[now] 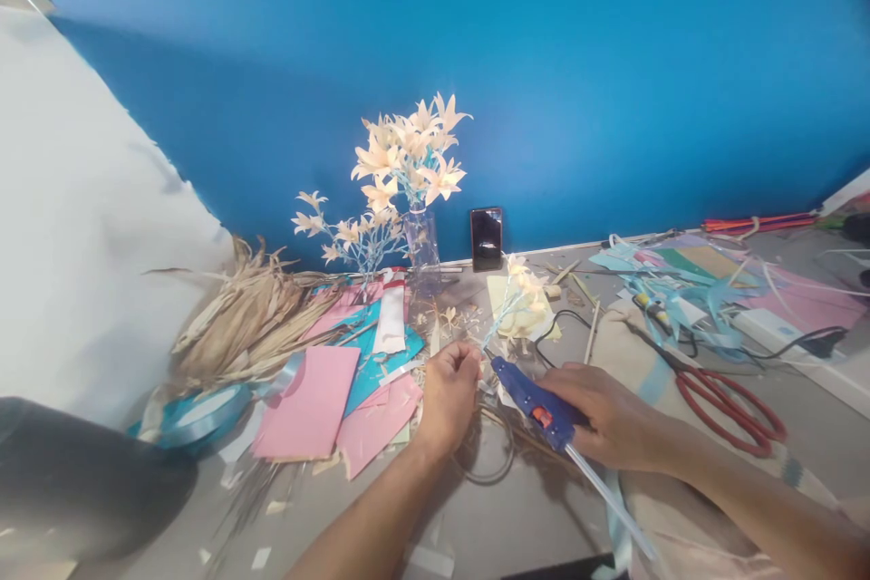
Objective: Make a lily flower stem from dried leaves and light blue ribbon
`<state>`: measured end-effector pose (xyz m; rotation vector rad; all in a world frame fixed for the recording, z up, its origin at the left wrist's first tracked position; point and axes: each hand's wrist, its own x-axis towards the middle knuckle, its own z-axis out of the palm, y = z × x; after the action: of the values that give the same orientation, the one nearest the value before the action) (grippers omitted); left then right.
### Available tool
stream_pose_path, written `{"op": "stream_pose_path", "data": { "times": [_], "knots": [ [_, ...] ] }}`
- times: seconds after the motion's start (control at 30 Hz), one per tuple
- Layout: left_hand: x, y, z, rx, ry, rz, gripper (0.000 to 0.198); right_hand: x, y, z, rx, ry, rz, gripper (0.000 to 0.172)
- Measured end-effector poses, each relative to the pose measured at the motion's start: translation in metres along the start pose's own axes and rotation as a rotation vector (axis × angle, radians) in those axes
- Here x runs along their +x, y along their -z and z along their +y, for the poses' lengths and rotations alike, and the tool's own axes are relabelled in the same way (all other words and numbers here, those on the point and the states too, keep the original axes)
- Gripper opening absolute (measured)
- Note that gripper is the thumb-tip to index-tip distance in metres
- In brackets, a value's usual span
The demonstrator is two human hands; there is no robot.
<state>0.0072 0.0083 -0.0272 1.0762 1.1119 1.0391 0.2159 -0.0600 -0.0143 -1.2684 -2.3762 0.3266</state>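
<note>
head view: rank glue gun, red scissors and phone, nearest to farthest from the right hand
1. glue gun: held in the right hand, nozzle pointing left.
2. red scissors: lying off to the hand's right.
3. phone: standing far back, left of the hand.

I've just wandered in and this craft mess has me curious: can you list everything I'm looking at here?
glue gun: one, blue with orange trigger, in the right hand
flower sprig: one, cream on a pale blue stem, at the gun's nozzle
vase: one, clear, holding cream paper flowers, by the blue wall
phone: one, black, leaning on the wall
scissors: one pair, red handles, right of the hands
pink paper: several sheets, left of the hands
dried leaves: one heap, tan, far left
ribbon roll: one, pale blue, near left
cable: one, black, right side
left hand: closed, at the sprig's foot
right hand: gripping the glue gun
</note>
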Motion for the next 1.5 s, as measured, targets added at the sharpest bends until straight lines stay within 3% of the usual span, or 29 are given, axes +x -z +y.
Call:
{"op": "stream_pose_path", "data": {
  "times": [0.2,0.33,0.63,0.77,0.93,1.07,1.17,1.23,1.3,1.37,1.5],
  "knots": [
    [-0.002,-0.001,0.005,-0.053,0.058,-0.054,0.021,0.001,-0.001,0.004,-0.045,0.000,0.040,0.042],
    [-0.001,-0.001,0.005,-0.103,0.108,-0.071,0.024,0.000,-0.001,0.004,-0.026,-0.005,0.000,0.041],
    [-0.002,-0.002,0.006,-0.122,0.121,-0.070,0.027,-0.002,0.001,0.003,-0.056,-0.016,0.020,0.039],
    [-0.002,-0.001,0.008,-0.142,0.130,-0.075,0.031,-0.007,0.011,0.008,-0.107,-0.046,0.026,0.042],
    [-0.003,-0.001,0.009,-0.180,0.111,-0.125,0.035,-0.013,0.029,0.027,-0.237,-0.227,-0.066,0.038],
    [-0.006,-0.002,0.009,-0.201,0.042,-0.175,0.034,-0.009,0.040,0.037,-0.193,-0.254,-0.070,0.046],
    [-0.009,-0.004,0.010,-0.217,0.029,-0.195,0.034,0.003,0.034,0.029,0.073,-0.336,0.108,0.036],
    [-0.011,-0.006,0.010,-0.218,0.035,-0.216,0.035,0.017,0.022,0.018,0.478,-0.458,0.178,0.031],
    [-0.013,-0.008,0.011,-0.219,0.039,-0.246,0.036,0.033,0.009,0.006,0.862,-0.546,0.228,0.036],
    [-0.016,-0.009,0.011,-0.221,0.044,-0.269,0.036,0.049,-0.002,-0.003,1.130,-0.550,0.345,0.037],
    [-0.018,-0.008,0.010,-0.239,0.055,-0.277,0.037,0.066,-0.009,-0.009,1.320,-0.501,0.454,0.041]
  ]
}}
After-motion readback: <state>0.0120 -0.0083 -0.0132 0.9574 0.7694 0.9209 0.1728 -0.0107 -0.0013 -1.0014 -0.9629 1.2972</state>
